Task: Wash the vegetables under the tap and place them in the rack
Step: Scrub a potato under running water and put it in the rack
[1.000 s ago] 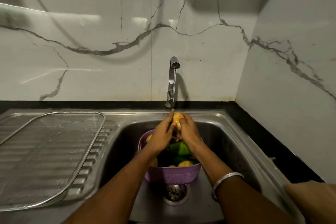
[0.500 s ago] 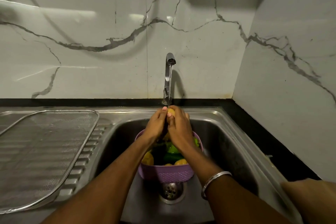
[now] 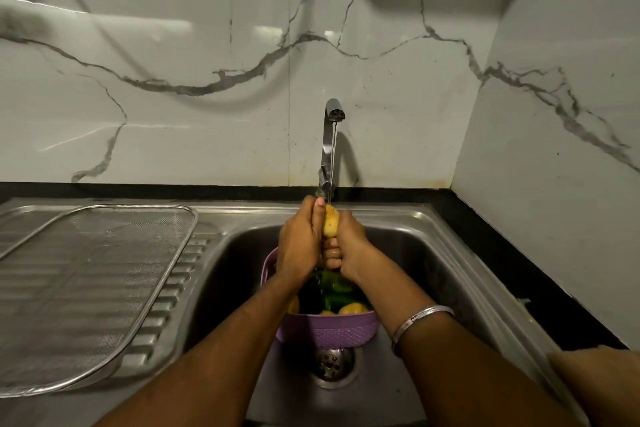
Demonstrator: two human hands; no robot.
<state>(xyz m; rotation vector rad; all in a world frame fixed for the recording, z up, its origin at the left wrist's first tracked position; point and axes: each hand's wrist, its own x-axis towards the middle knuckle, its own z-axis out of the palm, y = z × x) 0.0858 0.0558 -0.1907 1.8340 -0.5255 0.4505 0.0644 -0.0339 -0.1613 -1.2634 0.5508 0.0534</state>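
At the far left a wire-mesh rack (image 3: 93, 291) lies flat on the ribbed steel draining board (image 3: 173, 305), its rounded frame reaching close to the edge of the sink (image 3: 433, 253). Nothing lies on the mesh. Behind it a black strip of worktop (image 3: 138, 191) runs along the foot of the white marble-patterned wall (image 3: 207, 80).

Moving right, the left hand (image 3: 299, 246) is raised over the back half of the sink, its fingers curled round the left side of a yellowish potato (image 3: 330, 222); that grip is clenched on the potato. The potato stands upright between the two hands, just under the thin stream of water (image 3: 332, 163) that falls from the curved steel tap (image 3: 329, 146). The water meets the top of the potato.

The right hand (image 3: 349, 250) closes on the potato from the other side, its fingers wrapped round the lower part, so this grip too is grasping the potato. A silver bangle (image 3: 420, 317) sits on the right wrist.

Below the hands a purple perforated basket (image 3: 329, 329) stands in the sink bowl, holding green vegetables (image 3: 334, 291) and more yellow potatoes (image 3: 353, 308). Just in front of the basket is the round drain (image 3: 334, 362). To the right, the black worktop runs along the side wall.
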